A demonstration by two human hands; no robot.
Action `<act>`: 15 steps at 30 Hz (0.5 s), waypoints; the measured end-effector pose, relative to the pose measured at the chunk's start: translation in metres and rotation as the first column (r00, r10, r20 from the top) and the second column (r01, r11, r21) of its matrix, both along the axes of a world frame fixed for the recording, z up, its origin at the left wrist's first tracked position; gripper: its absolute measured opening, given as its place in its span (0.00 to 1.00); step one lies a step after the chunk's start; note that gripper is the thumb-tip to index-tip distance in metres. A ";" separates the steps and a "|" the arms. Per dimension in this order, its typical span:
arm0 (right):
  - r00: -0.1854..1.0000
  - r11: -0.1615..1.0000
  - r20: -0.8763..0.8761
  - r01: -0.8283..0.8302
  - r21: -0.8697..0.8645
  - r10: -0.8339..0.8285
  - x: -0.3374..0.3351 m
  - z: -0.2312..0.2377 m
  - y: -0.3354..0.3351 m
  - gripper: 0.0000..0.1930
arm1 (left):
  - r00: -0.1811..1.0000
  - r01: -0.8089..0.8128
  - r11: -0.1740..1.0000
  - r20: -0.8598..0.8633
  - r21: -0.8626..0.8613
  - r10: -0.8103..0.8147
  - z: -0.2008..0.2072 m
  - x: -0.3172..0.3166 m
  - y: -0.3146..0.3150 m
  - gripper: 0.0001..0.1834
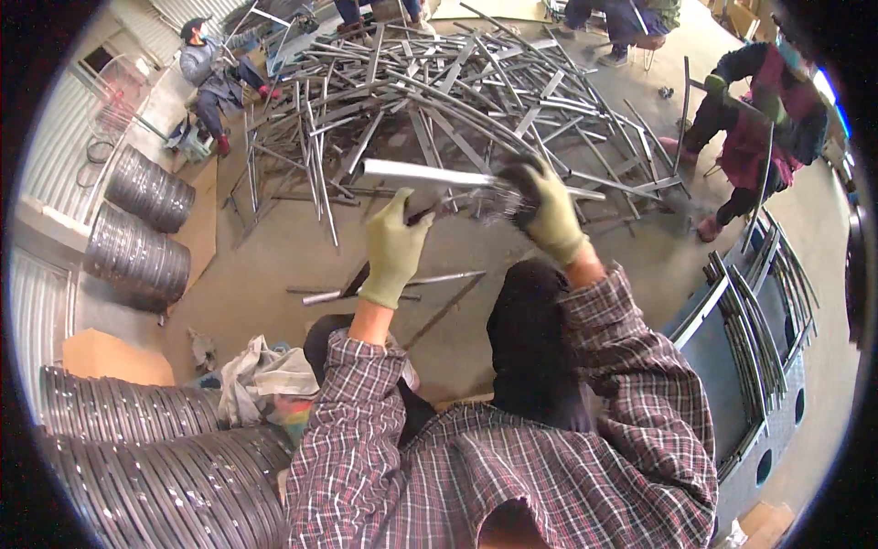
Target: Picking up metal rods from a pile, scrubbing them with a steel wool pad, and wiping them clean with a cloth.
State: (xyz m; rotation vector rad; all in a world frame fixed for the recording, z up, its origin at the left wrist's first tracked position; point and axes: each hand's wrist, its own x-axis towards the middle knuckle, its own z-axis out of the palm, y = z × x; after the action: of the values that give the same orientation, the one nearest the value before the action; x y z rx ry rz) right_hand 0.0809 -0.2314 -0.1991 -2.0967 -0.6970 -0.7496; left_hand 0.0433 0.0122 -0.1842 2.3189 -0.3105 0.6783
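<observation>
In front of my knees, a silvery metal tube [421, 173] lies nearly level, its open end to the left. My right hand [551, 216], in a pale glove with dark, blurred fingers, is closed around the tube's right part. My left hand [395, 249], in a matching glove, is raised just below the tube's left part with its fingers bent together. What sits between those fingers is hidden. Between my hands, under the tube, runs a blurred greyish piece whose kind I cannot make out. A few loose metal bars [448, 277] lie on the floor beyond my knees.
A large tangled heap of metal bars [439, 101] spreads ahead. Bundled dark curved strips [174, 476] stand at lower left, with more bundles [137, 252] beyond. To the right, curved bars rest on a blue-grey rack [732, 366]. A co-worker [777, 119] sits far right; others sit behind the heap.
</observation>
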 end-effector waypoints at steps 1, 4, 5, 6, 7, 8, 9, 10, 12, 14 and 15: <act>0.992 0.996 -0.087 0.093 -0.016 -0.094 0.008 -0.025 -0.022 0.19 | 0.999 -0.041 0.999 0.029 -0.019 0.042 -0.005 0.001 0.008 0.20; 0.982 0.995 -0.164 -0.086 0.056 0.094 0.000 0.008 -0.006 0.27 | 0.986 0.007 0.999 0.165 0.041 -0.014 -0.016 0.008 0.007 0.18; 0.971 0.966 -0.012 -0.237 0.100 0.239 -0.016 0.045 0.028 0.31 | 0.994 -0.032 0.993 0.110 0.116 0.019 -0.012 0.007 -0.001 0.17; 0.965 0.964 0.040 -0.261 0.045 0.260 -0.024 0.075 0.051 0.35 | 0.995 -0.011 0.994 0.100 0.112 0.000 -0.014 0.011 -0.002 0.17; 0.935 0.935 0.059 -0.352 0.046 0.349 -0.025 0.095 0.068 0.36 | 0.969 0.071 0.979 0.219 0.190 -0.113 -0.020 0.012 0.008 0.15; 0.921 0.923 0.070 -0.383 -0.038 0.384 -0.024 0.108 0.065 0.35 | 0.911 0.160 0.950 0.331 0.268 -0.247 -0.022 0.011 0.011 0.15; 0.931 0.931 -0.025 -0.364 -0.022 0.363 -0.020 0.096 0.051 0.33 | 0.952 0.219 0.970 0.196 0.106 -0.236 -0.024 0.014 0.009 0.15; 0.931 0.936 -0.110 -0.351 -0.004 0.349 -0.013 0.073 0.032 0.32 | 0.970 0.241 0.969 0.059 -0.055 -0.238 -0.022 0.017 0.005 0.16; 0.948 0.984 -0.275 -0.177 -0.035 0.161 0.007 -0.010 -0.016 0.24 | 0.992 0.094 0.995 0.083 0.035 -0.097 -0.025 0.014 0.030 0.22; 0.958 0.994 -0.276 -0.099 -0.052 0.080 0.010 -0.045 -0.065 0.21 | 0.991 0.112 0.993 0.072 -0.029 -0.110 -0.030 0.017 0.028 0.22; 0.899 0.998 -0.434 -0.064 0.025 0.069 -0.002 -0.023 -0.049 0.22 | 0.994 0.059 0.997 0.093 0.053 -0.064 -0.022 0.012 0.025 0.20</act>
State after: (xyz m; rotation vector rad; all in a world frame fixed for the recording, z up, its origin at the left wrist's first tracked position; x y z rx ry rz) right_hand 0.0792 -0.2805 -0.2219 -2.1167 -0.5092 -0.2261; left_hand 0.0553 0.0369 -0.2058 2.3183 -0.4452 0.7583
